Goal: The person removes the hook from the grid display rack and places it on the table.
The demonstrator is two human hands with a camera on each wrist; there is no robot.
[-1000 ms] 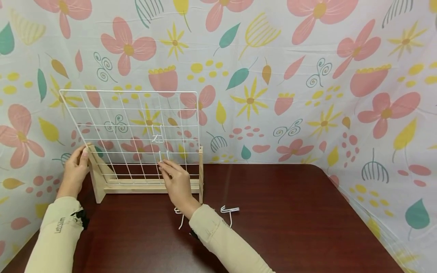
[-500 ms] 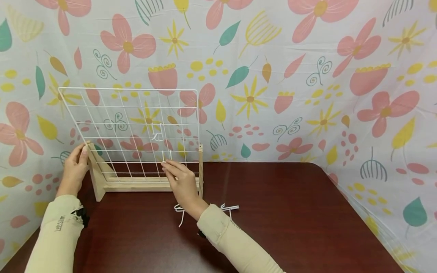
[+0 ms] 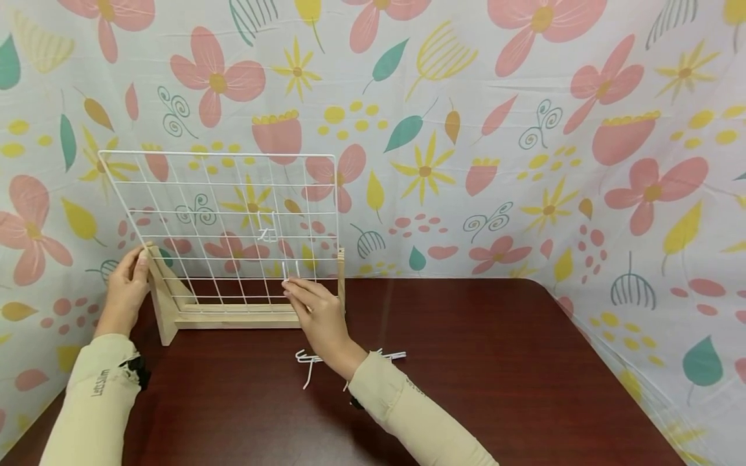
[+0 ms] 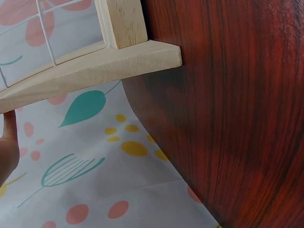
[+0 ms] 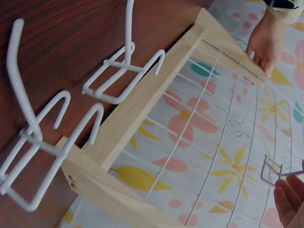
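Note:
A white wire grid [image 3: 233, 212] stands in a pale wooden stand [image 3: 239, 318]. My left hand [image 3: 126, 285] holds the top of the stand's left upright [image 3: 160, 301]; part of that hand [image 4: 7, 147] reaches the wood in the left wrist view. In front of the grid's lower right, my right hand [image 3: 319, 317] pinches a white wire hook [image 3: 290, 269], its two prongs rising above the fingertips. Another white hook [image 3: 267, 234] hangs on the grid, up and to the left of that hand. My fingers hide the rest of the pinched hook.
Two more white wire hooks lie on the dark red table [image 3: 495, 388], one [image 5: 40, 147] nearer the right wrist camera than the other [image 5: 123, 71]. The right forearm [image 3: 408, 408] partly covers them in the head view. Behind hangs a floral cloth [image 3: 443, 129].
My right hand has shifted to the right and slightly down across the front of the grid, carrying the pinched hook. My left hand keeps its hold on the upright.

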